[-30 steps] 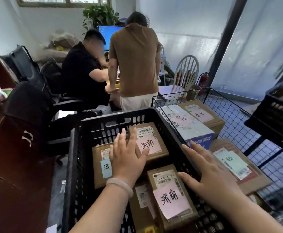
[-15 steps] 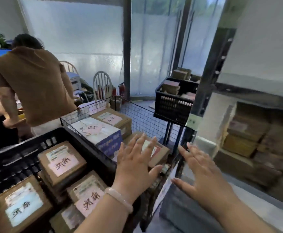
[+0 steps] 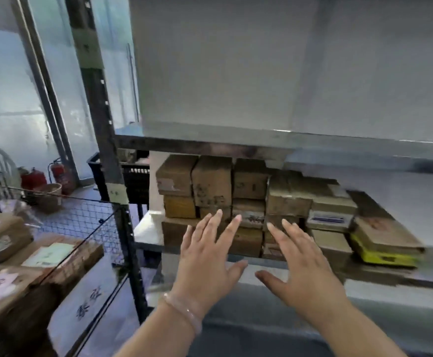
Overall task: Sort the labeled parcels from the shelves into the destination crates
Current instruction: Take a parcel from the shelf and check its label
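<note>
Head view: both hands are raised before the stacked parcels [image 3: 211,181] on the lower shelf [image 3: 146,229]. The left hand [image 3: 207,256] is held flat with fingers spread; nothing is gripped. The right hand [image 3: 300,261] is likewise spread and empty, just beside the left. The fingertips of both hands overlap the front row of parcels; contact cannot be determined. The parcels are stacked from the left end of the shelf toward its middle, close to the front edge. A yellow-edged parcel [image 3: 385,256] is laid tilted at the right end of the stack. A pale bracelet [image 3: 184,313] is worn on the left wrist. Left of the shelf upright [image 3: 99,124], a wire crate [image 3: 86,215] is seen holding labeled parcels [image 3: 50,256]. A black crate [image 3: 135,179] is partly hidden behind the upright.
</note>
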